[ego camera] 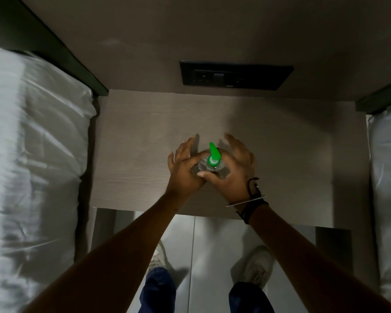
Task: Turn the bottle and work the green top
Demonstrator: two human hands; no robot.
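A clear bottle (204, 166) with a green pump top (213, 155) stands upright on a pale wooden bedside table (280, 154). My left hand (183, 168) rests its palm against the bottle's left side, fingers straight and pointing away from me. My right hand (235, 168) cups the bottle's right side. Its fingers arch loosely past the bottle and its thumb curls across the near side, touching my left hand. The lower part of the bottle is hidden between my hands.
White bedding lies on a bed at the left (32, 154) and on another at the right (388, 177). A black socket panel (235, 75) sits on the wall behind the table. My shoes (255, 265) stand on the light floor below the table's front edge.
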